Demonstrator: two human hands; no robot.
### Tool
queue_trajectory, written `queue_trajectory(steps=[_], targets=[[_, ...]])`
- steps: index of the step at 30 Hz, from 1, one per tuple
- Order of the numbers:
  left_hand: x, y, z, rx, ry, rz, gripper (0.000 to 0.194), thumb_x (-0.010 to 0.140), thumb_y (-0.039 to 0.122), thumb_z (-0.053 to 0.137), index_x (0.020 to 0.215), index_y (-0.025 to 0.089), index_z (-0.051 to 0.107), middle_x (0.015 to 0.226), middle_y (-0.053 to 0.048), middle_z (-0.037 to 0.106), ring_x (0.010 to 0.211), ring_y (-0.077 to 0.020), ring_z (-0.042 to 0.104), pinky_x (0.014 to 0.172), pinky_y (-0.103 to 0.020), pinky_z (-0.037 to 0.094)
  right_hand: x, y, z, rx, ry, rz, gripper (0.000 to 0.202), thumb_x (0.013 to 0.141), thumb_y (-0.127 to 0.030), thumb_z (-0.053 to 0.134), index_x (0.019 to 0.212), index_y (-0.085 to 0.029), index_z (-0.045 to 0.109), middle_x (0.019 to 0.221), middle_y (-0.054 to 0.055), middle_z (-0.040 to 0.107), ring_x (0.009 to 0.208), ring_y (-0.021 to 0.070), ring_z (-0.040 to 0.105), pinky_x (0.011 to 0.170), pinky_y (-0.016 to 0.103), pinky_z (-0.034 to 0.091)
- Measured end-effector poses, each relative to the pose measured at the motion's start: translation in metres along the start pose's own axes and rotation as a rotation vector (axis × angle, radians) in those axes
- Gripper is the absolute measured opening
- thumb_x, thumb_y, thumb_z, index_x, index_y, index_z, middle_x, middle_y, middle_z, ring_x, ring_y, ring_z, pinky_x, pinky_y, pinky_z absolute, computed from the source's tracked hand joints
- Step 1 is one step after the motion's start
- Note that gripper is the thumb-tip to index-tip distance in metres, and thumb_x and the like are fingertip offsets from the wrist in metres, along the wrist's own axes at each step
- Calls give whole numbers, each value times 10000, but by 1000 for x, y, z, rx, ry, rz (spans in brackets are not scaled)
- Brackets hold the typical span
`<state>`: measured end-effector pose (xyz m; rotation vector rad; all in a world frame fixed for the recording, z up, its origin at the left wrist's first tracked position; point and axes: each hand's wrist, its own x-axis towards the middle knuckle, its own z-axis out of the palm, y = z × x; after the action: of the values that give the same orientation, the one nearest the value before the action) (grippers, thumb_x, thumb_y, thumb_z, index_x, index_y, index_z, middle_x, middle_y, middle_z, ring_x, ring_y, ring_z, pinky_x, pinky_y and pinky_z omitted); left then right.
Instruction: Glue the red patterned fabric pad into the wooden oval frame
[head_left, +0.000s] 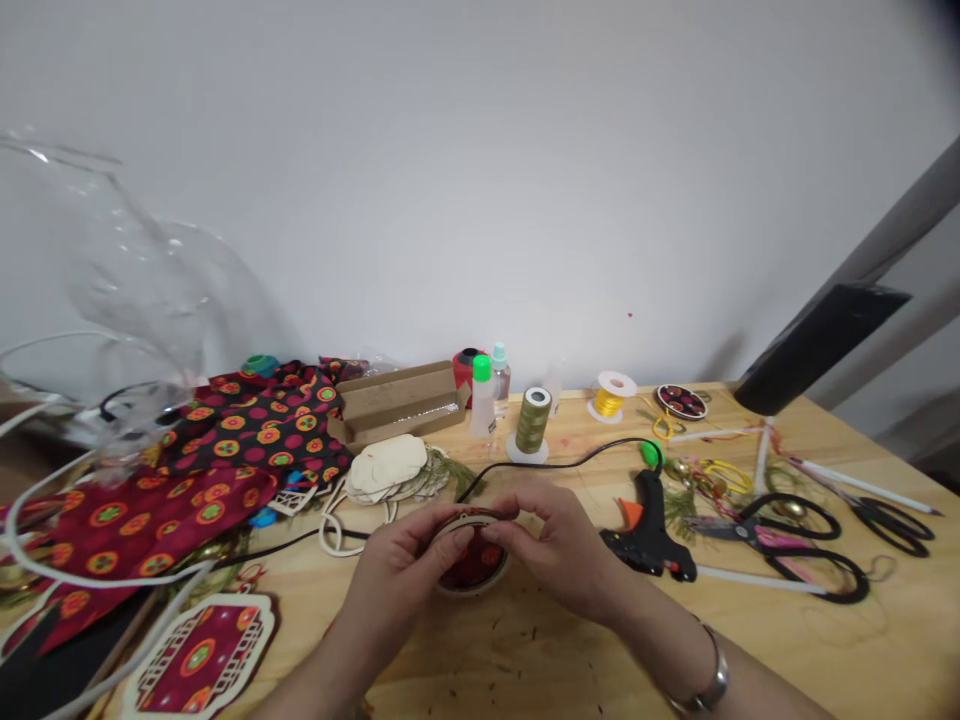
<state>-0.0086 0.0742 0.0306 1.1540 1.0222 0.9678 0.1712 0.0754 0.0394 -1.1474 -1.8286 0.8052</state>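
Between my two hands, just above the table, is a round ornament [474,572] with a pale wooden rim and dark red patterned fabric inside. My left hand [409,560] grips its left edge, thumb over the rim. My right hand [551,540] pinches the upper right edge with thumb and fingertips. The fingers behind the ornament are hidden. To the right of my right hand lies a black hot glue gun [651,530] with an orange trigger. Beyond my left hand sits a stack of pale wooden cutouts [390,465].
Patterned fabric [259,425] and a framed fabric ornament [199,655] lie left. A cardboard box [401,400], a green-capped bottle [482,395], a green thread spool [533,425] and a yellow thread spool [611,397] stand behind. Scissors [787,540] lie right. A black cable [555,463] crosses the table.
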Motion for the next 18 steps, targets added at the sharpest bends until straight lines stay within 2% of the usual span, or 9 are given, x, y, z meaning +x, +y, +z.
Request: queue_trajectory(steps=[6, 11, 18], targets=[[-1, 1, 1, 52, 39, 12, 189, 744, 326, 693, 894, 231, 760, 820, -10, 758, 769, -165, 652, 706, -202, 501, 0, -3, -2, 7, -10, 13, 36, 759, -195, 691, 730, -174, 693, 706, 20, 691, 711, 168, 613, 694, 284, 454], [-3, 3, 3, 99, 24, 8, 189, 742, 338, 686, 875, 227, 763, 812, -21, 755, 760, -185, 649, 694, -223, 501, 2, -1, -4, 79, 117, -9, 28, 737, -215, 703, 754, -195, 712, 737, 20, 705, 717, 167, 630, 701, 289, 474], [-7, 4, 5, 152, -14, -1, 185, 746, 334, 673, 866, 229, 766, 808, -21, 764, 724, -181, 647, 667, -224, 500, 3, -2, -6, 206, 138, 9, 146, 772, -184, 628, 626, -179, 632, 642, 0, 619, 642, 136, 570, 637, 259, 467]])
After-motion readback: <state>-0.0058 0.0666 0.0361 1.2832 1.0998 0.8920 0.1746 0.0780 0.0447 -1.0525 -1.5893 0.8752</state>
